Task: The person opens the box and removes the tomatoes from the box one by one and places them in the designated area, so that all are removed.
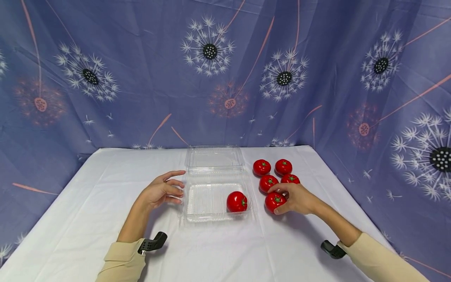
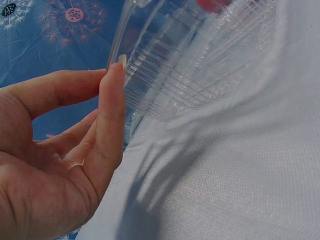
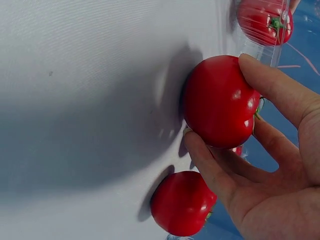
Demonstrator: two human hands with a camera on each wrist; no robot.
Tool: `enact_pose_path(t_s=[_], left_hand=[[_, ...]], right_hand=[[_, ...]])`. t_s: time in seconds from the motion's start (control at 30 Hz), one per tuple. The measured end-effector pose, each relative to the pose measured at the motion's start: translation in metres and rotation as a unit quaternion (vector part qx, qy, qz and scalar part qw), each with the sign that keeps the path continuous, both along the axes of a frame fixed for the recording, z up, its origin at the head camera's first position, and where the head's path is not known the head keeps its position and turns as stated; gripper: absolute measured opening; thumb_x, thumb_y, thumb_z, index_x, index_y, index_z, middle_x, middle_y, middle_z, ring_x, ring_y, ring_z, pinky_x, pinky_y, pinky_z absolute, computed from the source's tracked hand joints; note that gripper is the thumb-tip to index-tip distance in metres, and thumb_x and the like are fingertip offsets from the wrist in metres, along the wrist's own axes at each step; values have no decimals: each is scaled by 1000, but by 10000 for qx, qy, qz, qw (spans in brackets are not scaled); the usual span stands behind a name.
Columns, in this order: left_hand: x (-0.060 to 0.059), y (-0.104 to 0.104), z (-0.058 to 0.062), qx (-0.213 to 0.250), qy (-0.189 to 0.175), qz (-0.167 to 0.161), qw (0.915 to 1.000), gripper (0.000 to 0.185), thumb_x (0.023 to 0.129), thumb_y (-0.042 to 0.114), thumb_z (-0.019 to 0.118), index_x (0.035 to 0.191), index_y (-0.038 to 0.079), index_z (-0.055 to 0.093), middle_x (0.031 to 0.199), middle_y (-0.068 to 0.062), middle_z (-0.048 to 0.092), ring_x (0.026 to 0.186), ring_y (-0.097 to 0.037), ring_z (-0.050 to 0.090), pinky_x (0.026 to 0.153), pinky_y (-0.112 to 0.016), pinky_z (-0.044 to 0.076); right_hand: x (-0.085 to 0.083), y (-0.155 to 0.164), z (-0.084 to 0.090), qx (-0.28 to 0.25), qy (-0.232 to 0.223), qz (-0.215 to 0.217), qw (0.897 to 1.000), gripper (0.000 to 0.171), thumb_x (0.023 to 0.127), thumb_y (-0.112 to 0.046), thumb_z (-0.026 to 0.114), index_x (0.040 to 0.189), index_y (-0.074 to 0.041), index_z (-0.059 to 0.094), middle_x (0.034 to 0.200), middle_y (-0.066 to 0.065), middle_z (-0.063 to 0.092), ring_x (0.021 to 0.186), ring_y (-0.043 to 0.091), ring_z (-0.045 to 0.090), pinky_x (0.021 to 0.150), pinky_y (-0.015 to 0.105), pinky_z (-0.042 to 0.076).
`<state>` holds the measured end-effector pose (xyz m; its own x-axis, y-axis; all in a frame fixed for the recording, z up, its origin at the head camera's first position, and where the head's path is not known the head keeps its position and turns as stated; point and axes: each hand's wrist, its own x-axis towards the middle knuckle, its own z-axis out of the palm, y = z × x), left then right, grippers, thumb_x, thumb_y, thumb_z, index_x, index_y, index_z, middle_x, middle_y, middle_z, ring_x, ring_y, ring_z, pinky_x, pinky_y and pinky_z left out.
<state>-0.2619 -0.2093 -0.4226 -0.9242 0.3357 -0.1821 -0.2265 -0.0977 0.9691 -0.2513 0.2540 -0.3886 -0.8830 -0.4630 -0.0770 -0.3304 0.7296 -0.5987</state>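
Note:
A clear plastic clamshell box (image 1: pixel 197 203) lies open on the white table, its lid (image 1: pixel 214 158) folded back. One red tomato (image 1: pixel 237 201) sits inside at the right end of the tray. My right hand (image 1: pixel 294 197) grips another tomato (image 1: pixel 274 201) just right of the box; the right wrist view shows thumb and fingers curled round that tomato (image 3: pixel 220 100). My left hand (image 1: pixel 163 191) rests beside the box's left wall with fingers straight, its fingertips (image 2: pixel 116 67) near the ribbed plastic box (image 2: pixel 200 65), holding nothing.
Several more tomatoes (image 1: pixel 262 167) lie grouped behind my right hand, one of them (image 3: pixel 182 202) close to the palm. A white cloth (image 1: pixel 88 219) covers the table; a blue dandelion-print curtain (image 1: pixel 141 78) hangs behind and at both sides.

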Motion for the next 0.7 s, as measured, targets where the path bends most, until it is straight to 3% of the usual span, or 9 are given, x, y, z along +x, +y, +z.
enact_pose_path(t_s=[0.7], left_hand=[[1,0,1,65,-39,6,10000,84,84,-12,65,158,3,28,100,-4,62,76,-16,69,67,-33,64]], right_hand=[[-2,3,-4,-9,-298,-184,9994,55,72,-22,92,122,-19,69,115,9,64,106,27,59,85,36,56]])
